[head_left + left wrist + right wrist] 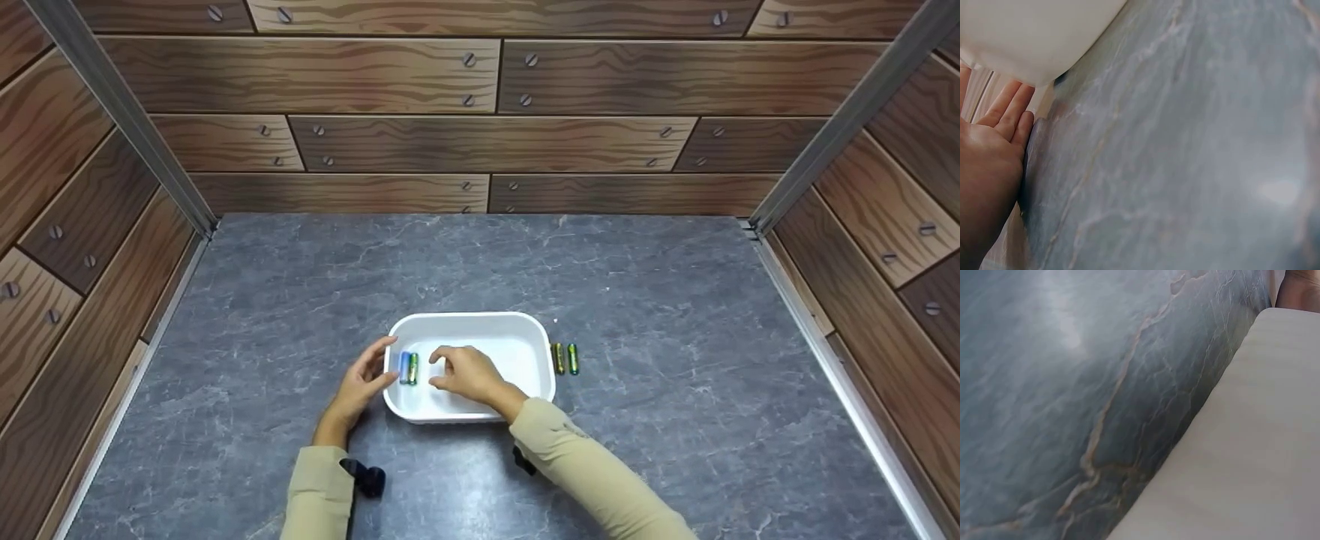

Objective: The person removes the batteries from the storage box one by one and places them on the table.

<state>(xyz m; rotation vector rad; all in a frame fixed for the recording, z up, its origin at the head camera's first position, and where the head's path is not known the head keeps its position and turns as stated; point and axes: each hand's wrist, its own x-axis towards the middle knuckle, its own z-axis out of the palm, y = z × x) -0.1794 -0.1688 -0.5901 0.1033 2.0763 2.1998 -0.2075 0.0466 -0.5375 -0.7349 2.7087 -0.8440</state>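
Note:
A white rectangular plastic tub (465, 322) stands on the table. Inside it, near its left wall, a blue battery (404, 367) and a green battery (413, 369) lie side by side. My left hand (361, 385) is at the tub's left end, its fingers and thumb at the rim; the left wrist view shows this hand (991, 146) with extended fingers against the tub's outer wall (1033, 34). Over the inside of the tub is my right hand (471, 375), thumb and index finger spread apart with nothing between them, just right of the batteries.
Beside the tub's right wall lie a gold-green battery (559, 359) and a green battery (573, 359). The dark grey marbled table (675, 315) is bounded by wood-plank patterned walls (480, 142) at the back and both sides.

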